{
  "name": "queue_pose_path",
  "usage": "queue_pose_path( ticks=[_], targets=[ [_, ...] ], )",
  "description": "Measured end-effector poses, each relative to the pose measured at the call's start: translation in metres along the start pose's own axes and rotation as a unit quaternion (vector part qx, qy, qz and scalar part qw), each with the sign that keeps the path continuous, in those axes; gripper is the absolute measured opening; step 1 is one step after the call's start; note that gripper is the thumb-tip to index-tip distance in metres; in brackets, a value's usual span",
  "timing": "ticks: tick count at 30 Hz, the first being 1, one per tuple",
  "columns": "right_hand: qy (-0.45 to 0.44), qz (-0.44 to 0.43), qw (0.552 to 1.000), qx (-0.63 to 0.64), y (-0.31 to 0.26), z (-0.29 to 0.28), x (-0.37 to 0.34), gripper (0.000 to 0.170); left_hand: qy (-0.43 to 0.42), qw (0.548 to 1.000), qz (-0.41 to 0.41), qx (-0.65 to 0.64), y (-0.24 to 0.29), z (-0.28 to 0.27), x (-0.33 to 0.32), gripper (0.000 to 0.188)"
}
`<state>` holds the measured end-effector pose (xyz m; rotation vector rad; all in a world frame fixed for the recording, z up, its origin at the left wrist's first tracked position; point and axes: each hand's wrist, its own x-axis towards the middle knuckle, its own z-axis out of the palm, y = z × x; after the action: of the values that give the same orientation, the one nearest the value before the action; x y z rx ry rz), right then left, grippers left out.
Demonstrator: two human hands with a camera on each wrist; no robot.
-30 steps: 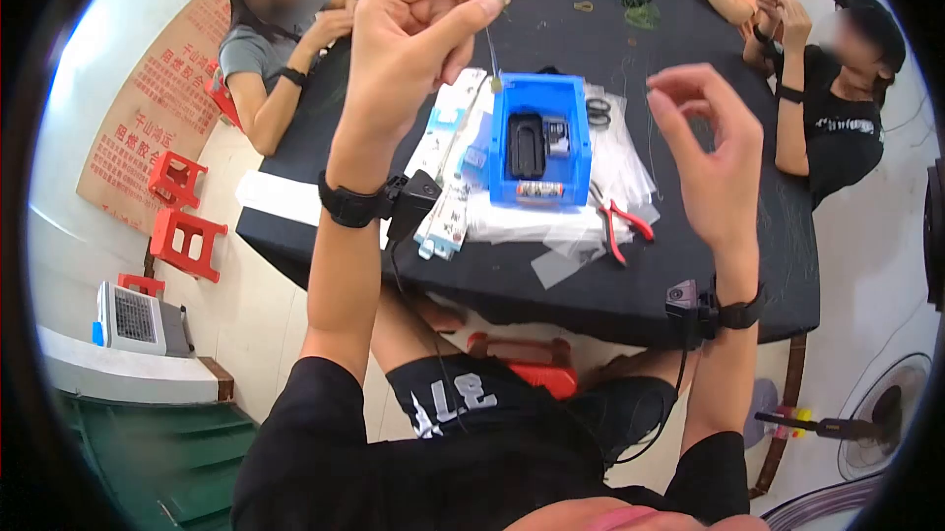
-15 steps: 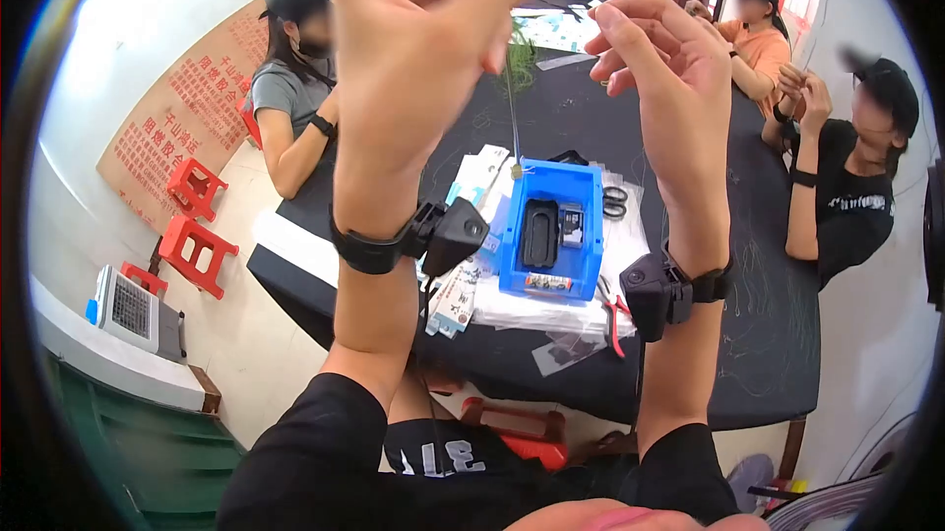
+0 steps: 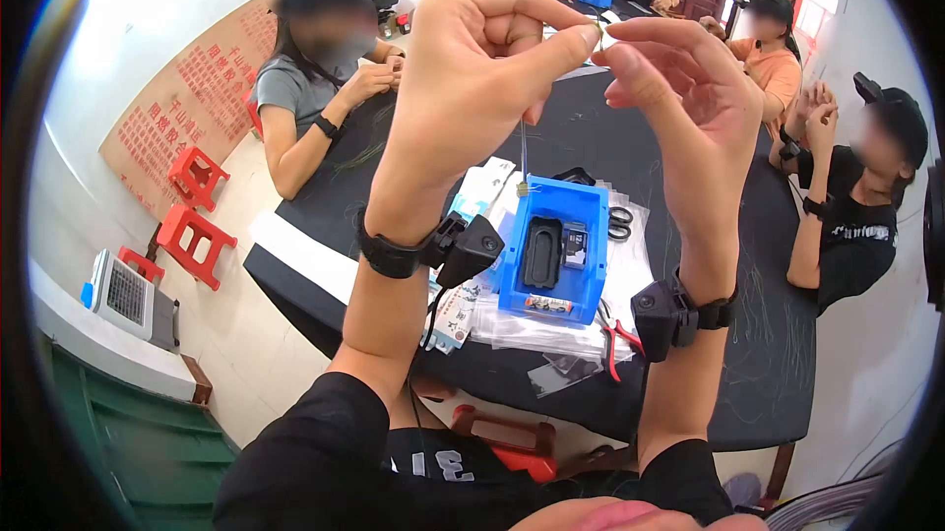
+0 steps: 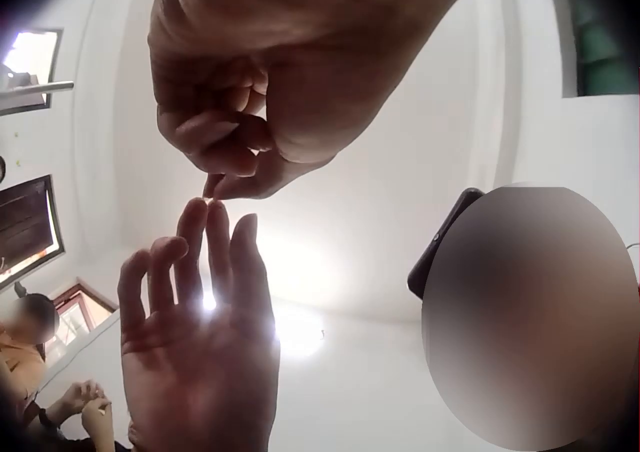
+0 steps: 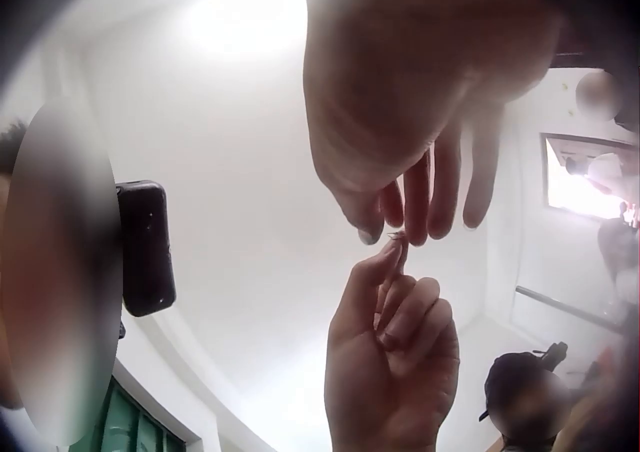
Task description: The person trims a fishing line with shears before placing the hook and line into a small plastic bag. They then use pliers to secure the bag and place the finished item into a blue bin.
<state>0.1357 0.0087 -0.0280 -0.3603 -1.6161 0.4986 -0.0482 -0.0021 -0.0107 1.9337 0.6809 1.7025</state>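
In the head view my left hand (image 3: 492,63) is raised high, pinching a tiny piece of thin greenish strand (image 3: 598,31) between thumb and forefinger. Its other fingers are curled in towards the palm. My right hand (image 3: 694,103) is raised opposite, its fingertips right at that pinch. From the left wrist view, the right hand (image 4: 200,342) shows nearly straight fingers, with its thumb held apart from the forefinger. Seen from the right wrist, the left hand (image 5: 395,342) points up, a small bit of strand at its fingertips. Most of the strand is hidden.
Below the hands, a blue bin (image 3: 602,236) holds a black tray and a small box. A thin rod (image 3: 524,152) rises at its corner. Scissors (image 3: 619,223), red-handled pliers (image 3: 615,349) and plastic bags (image 3: 502,329) surround it on the black table (image 3: 724,374). Several people sit around.
The right hand has moved up and inward to meet the left hand's fingertips. The head view has tilted up, showing more of the far table. The left hand keeps its pinch.
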Motion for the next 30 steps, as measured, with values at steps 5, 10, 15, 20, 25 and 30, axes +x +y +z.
queue_pose_path(
  ticks=[5, 10, 15, 20, 25, 30],
  targets=[
    [-0.019, 0.001, 0.998, -0.063, 0.0, -0.001, -0.002, 0.026, -0.002, 1.0, 0.011, 0.02, -0.005, 0.001, -0.001, 0.014],
    [-0.028, -0.026, 0.996, -0.078, 0.004, -0.01, -0.003, 0.024, -0.013, 0.998, -0.01, 0.058, 0.004, 0.004, -0.006, 0.016],
    [0.005, -0.04, 0.984, -0.172, -0.02, -0.008, -0.01, 0.018, -0.069, 0.997, -0.024, -0.024, 0.013, -0.001, -0.004, 0.012],
    [-0.169, 0.074, 0.95, -0.25, -0.008, -0.037, -0.036, 0.013, -0.12, 0.992, 0.005, -0.035, 0.011, -0.008, -0.007, 0.013],
    [-0.335, 0.252, 0.804, -0.422, 0.04, -0.066, -0.096, 0.011, -0.102, 0.994, 0.044, 0.019, 0.015, -0.008, -0.009, 0.011],
    [-0.28, 0.247, 0.817, -0.438, 0.114, -0.073, -0.144, 0.016, -0.098, 0.992, 0.059, 0.047, 0.021, 0.0, -0.012, 0.013]
  ],
)
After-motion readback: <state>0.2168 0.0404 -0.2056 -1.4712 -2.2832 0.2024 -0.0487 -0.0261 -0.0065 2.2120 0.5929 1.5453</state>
